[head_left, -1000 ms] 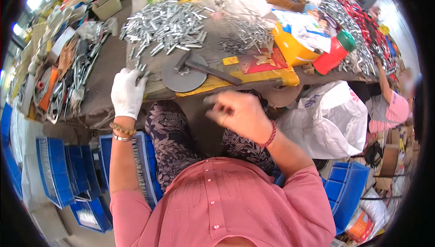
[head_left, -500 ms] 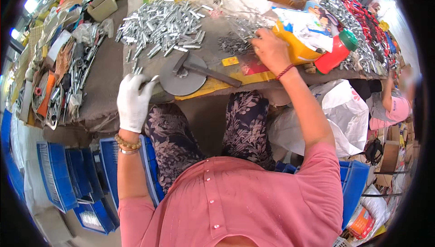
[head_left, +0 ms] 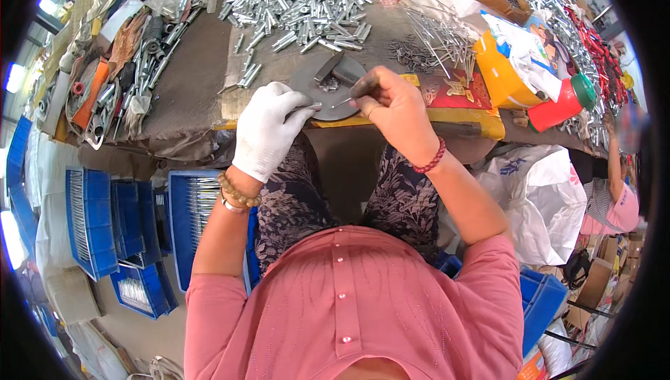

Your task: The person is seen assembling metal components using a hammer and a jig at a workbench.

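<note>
Here, at upper centre of the frame, I saw the work at an assembly step: my left hand (head_left: pixel 269 127), in a white knit glove, had its fingers pinched around a small silvery metal piece (head_left: pixel 312 106) at the edge of a round grey metal plate (head_left: pixel 317 90). My bare right hand (head_left: pixel 396 104) clenched a dark handle and a thin metal pin (head_left: pixel 342 101), aimed toward that piece. Next, I judged, careful alignment was needed. Behind lay a heap of shiny short metal tubes (head_left: pixel 300 3) on the drab cloth-covered counter (head_left: pixel 195 80).
</note>
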Demonstrator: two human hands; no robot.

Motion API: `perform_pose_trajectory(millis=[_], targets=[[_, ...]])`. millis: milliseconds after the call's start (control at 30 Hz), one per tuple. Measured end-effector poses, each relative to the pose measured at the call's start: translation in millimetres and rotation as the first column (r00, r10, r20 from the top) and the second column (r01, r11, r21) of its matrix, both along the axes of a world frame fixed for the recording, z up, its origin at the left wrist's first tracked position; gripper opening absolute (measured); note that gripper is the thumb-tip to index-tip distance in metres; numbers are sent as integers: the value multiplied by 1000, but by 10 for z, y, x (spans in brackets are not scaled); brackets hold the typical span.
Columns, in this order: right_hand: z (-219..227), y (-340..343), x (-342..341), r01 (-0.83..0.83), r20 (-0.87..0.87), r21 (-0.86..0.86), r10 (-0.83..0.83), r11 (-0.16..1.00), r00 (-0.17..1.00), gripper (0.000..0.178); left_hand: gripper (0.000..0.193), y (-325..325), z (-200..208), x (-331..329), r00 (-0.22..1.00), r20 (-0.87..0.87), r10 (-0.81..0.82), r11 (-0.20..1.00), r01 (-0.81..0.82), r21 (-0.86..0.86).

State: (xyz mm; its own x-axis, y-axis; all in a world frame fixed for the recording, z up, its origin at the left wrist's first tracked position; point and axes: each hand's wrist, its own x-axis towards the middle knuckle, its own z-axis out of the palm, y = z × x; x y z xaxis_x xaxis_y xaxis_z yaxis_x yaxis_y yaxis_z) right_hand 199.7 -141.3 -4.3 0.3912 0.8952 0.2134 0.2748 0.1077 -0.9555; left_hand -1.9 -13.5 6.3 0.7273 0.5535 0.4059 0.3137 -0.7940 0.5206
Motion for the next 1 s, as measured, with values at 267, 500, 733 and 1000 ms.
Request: perform_pose_trajectory(millis=[267,500,733,1000], targets=[[162,2,-90,-11,832,101,-79,995,549,5,9,47,-54,-42,1000,29,7,1000,-8,24],[214,64,-94,-32,896,68,-47,997,442,2,9,74,-83,-46,1000,27,15,1000,-14,-21],[160,80,-79,-63,887,118,-77,991,455,2,10,62,-85,-48,999,44,21,998,-18,-54],[110,159,-54,-128,870,122,-45,984,491,3,10,76,-115,-9,998,57,-2,999,4,-44]])
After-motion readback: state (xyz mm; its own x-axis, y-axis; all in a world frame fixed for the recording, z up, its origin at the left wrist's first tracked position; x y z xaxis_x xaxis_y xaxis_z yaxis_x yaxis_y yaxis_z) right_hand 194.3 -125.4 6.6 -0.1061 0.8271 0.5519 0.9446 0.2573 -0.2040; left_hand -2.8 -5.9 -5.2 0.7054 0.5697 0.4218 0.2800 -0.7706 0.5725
